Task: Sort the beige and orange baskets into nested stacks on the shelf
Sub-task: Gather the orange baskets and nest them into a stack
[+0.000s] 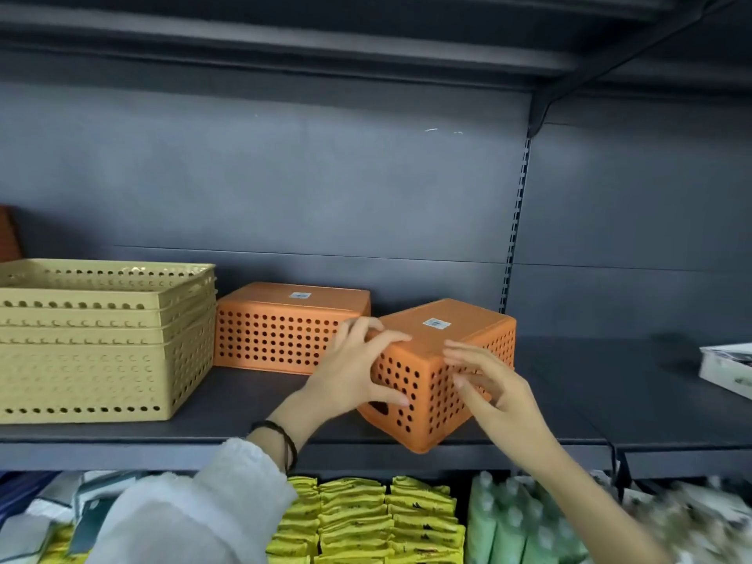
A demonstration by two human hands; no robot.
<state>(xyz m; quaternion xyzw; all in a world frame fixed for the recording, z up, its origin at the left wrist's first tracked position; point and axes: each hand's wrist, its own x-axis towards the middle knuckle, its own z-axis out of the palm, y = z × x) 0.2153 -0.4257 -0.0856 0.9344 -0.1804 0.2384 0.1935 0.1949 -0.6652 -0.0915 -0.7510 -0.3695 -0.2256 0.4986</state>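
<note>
An upside-down orange perforated basket point(423, 372) sits askew at the front of the dark shelf point(244, 405), its near corner over the edge. My left hand point(354, 372) grips its left end, thumb low and fingers over the top. My right hand point(492, 384) presses on its right side wall. A second orange basket point(280, 331), also upside down with a white label, stands behind and to the left. A nested stack of beige baskets point(93, 343) stands upright at the far left, touching that second orange basket.
A white box point(728, 368) lies at the shelf's right edge. An orange-brown item point(8, 234) peeks in at the far left. Below the shelf are yellow packets point(366, 519) and pale green bottles point(512, 523). Another shelf board runs overhead.
</note>
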